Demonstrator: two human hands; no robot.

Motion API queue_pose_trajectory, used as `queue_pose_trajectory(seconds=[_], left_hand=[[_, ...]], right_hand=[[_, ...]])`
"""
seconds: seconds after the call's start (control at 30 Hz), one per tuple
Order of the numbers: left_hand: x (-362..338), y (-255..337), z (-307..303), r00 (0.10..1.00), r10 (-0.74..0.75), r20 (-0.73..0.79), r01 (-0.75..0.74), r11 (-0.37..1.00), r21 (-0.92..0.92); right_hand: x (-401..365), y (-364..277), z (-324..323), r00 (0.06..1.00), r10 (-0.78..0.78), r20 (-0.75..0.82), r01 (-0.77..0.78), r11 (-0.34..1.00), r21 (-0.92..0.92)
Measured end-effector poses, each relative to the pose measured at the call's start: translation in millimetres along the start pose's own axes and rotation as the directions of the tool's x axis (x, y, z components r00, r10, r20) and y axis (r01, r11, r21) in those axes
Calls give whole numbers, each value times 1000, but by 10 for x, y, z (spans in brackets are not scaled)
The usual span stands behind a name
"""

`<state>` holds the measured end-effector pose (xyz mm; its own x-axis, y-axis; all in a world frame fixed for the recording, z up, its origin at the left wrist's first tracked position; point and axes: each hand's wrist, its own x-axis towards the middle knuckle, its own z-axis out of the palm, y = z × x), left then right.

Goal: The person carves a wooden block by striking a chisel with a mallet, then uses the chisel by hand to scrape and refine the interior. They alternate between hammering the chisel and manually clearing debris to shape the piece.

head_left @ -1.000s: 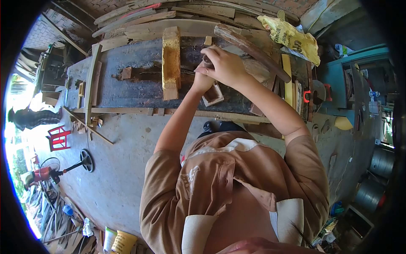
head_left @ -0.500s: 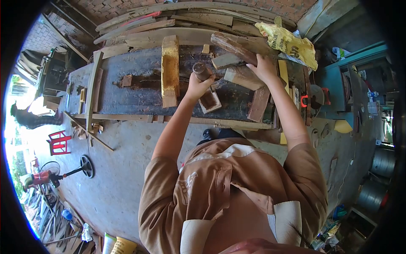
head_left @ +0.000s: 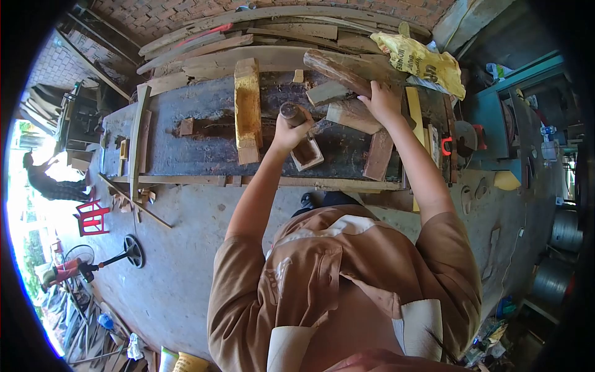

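My left hand (head_left: 294,131) is closed around a chisel (head_left: 290,112), its thick round wooden handle end facing up; its blade is hidden below my fist. Just under that fist lies a small hollowed wooden box (head_left: 307,155) on the workbench. My right hand (head_left: 383,102) is wrapped round the near end of a long wooden club (head_left: 334,69), which points up and left over the bench. Beneath and beside this hand are a wooden block (head_left: 353,116), a shorter block (head_left: 327,93) and a reddish board (head_left: 378,155).
A yellowish grooved beam (head_left: 248,111) lies across the dark workbench (head_left: 204,149). Long planks (head_left: 291,30) are stacked behind, with a yellow sack (head_left: 415,59) at the right. On the floor to the left stand a fan (head_left: 93,266) and a red stool (head_left: 93,217); another person (head_left: 52,180) is beyond.
The view has shifted slightly. The club in my right hand has moved a little to the left, and my left hand stays on the chisel over the box. The other person has changed posture.
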<state>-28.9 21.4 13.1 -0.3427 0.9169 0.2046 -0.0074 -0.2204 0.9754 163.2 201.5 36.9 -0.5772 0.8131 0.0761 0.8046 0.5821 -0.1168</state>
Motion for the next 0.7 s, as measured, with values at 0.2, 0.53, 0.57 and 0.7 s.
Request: queue_pose_trajectory(seconds=[0.2,0.53,0.57,0.7], left_hand=[[31,34,49,999,-31,45,31,999,8],[25,33,52,1000,17,0,-17,999,-51],[26,21,42,1000,14,17,-14,1000,-28],[11,32,69,1000,-26,2,26,1000,16]], right_hand=[[0,2,24,1000,-6,-2,6,1000,5],[-10,-13,4,1000,1,2,-1,1000,7],[-16,-3,16,1000,3,4,-3,1000,8],[6,1,22,1000,4,25,-5,1000,19]])
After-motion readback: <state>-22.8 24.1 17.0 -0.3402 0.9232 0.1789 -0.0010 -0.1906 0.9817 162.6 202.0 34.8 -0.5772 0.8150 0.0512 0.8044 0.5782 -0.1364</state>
